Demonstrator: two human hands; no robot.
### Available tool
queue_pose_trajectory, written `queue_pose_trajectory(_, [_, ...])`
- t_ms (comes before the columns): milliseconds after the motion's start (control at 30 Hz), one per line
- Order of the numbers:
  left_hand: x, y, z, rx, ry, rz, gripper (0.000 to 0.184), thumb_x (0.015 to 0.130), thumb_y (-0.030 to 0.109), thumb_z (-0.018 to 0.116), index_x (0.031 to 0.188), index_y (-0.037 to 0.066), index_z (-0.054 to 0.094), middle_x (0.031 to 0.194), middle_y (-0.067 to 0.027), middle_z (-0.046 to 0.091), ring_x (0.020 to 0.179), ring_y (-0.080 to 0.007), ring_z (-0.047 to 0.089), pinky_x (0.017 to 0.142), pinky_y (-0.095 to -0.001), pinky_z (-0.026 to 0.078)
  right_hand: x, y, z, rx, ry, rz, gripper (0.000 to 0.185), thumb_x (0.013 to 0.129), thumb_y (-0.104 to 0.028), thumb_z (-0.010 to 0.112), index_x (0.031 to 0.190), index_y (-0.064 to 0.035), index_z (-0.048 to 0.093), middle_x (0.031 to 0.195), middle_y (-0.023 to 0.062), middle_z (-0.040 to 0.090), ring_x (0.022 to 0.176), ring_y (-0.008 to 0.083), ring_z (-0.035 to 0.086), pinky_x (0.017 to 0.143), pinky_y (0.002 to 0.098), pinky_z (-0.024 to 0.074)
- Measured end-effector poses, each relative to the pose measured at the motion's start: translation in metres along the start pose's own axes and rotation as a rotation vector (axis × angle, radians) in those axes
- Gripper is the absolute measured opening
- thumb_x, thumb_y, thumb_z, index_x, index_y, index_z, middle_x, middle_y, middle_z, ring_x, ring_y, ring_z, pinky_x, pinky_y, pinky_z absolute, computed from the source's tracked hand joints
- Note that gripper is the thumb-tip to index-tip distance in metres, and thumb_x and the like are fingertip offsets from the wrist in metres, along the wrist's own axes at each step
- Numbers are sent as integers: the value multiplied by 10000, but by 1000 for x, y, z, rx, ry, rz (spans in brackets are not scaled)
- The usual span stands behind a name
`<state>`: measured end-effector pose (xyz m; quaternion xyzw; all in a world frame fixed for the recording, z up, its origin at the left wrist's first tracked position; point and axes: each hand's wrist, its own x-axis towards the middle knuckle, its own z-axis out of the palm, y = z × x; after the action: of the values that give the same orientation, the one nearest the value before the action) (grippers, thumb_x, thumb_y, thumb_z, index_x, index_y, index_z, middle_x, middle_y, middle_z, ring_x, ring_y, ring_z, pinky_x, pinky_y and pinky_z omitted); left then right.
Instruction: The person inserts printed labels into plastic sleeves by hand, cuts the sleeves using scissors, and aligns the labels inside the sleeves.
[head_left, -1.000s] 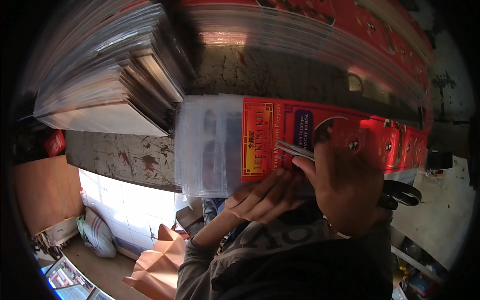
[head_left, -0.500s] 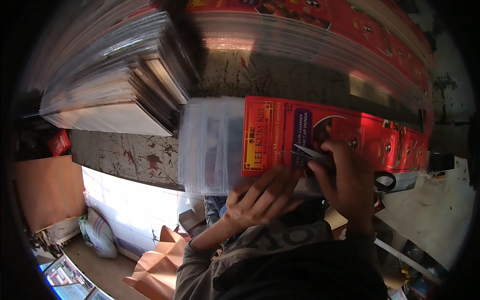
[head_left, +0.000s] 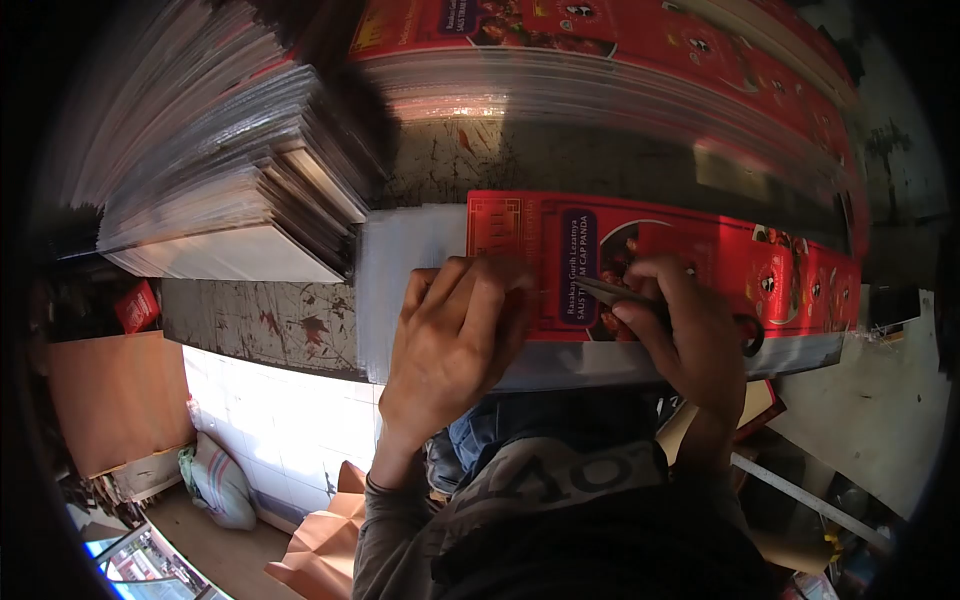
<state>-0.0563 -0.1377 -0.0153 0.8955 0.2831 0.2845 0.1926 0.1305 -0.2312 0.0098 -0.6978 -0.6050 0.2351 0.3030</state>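
A red printed strip with food pictures lies across the bench on clear plastic sheets, which stick out past its left end and along its near edge. My left hand is over the strip's left end, fingers bent and drawn together; whatever is between the fingertips is hidden and slightly blurred. In my right hand is a pair of scissors, its blades pointing left over the dark label. One black handle loop shows to the right of the hand.
A tall stack of plastic-covered sheets stands at the left. Another pile of red printed strips runs along the back. The worn bench top has scratches and stains. On the floor below are a white sack and brown paper.
My left hand has moved left and up, from the strip's near edge onto its left end. My right hand keeps the scissors, their blades now closer together. The view has shifted slightly.
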Motion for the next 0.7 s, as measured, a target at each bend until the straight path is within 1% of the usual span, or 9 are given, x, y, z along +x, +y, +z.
queue_pose_trajectory(67, [-1, 1, 1, 21, 22, 29, 308, 680, 11, 661, 943, 58, 506, 847, -21, 583, 741, -179, 560, 657, -311, 370, -1, 3, 3, 65, 6, 17, 255, 819, -192, 612, 965, -40, 470, 773, 133, 611, 673, 268, 636, 560, 332, 465])
queue_pose_trajectory(200, [-2, 5, 2, 49, 9, 38, 295, 687, 5, 651, 939, 68, 511, 848, -9, 584, 740, -165, 562, 660, -300, 358, 0, 5, 5, 38, 14, 0, 265, 814, -207, 617, 967, -51, 466, 766, 122, 611, 665, 265, 633, 545, 332, 466])
queue_pose_trajectory(300, [-1, 7, 3, 72, -39, 23, 297, 689, 0, 644, 948, 71, 517, 851, -6, 586, 740, -159, 564, 662, -298, 350, -1, 7, 7, 18, 35, -22, 273, 810, -216, 622, 966, -54, 468, 767, 117, 610, 658, 261, 631, 535, 329, 467])
queue_pose_trajectory(400, [2, 6, 6, 103, -24, 44, 305, 685, 28, 663, 953, 73, 525, 850, -5, 587, 737, -158, 562, 668, -301, 346, 0, 6, 5, -13, 62, -62, 277, 807, -221, 624, 964, -54, 469, 773, 113, 610, 653, 258, 629, 530, 326, 469])
queue_pose_trajectory(467, [3, 8, 7, 95, -5, 62, 377, 634, 46, 710, 950, 64, 504, 853, -10, 580, 714, -187, 535, 676, -326, 358, 0, 5, 5, -29, 76, -79, 277, 806, -222, 625, 963, -54, 470, 776, 112, 609, 651, 257, 627, 528, 325, 469])
queue_pose_trajectory(567, [1, 10, 6, 118, -75, 20, 417, 625, 78, 728, 974, 59, 501, 875, -16, 577, 741, -192, 527, 693, -338, 353, -2, 5, 5, -38, 85, -91, 277, 805, -221, 625, 963, -55, 470, 776, 109, 606, 650, 257, 625, 527, 326, 467])
queue_pose_trajectory(700, [2, 11, 6, 133, -90, 4, 433, 625, 90, 734, 988, 56, 500, 875, -19, 575, 753, -198, 522, 702, -347, 350, 0, 5, 4, -39, 80, -87, 268, 806, -219, 624, 953, -56, 470, 774, 107, 604, 648, 257, 624, 520, 330, 463])
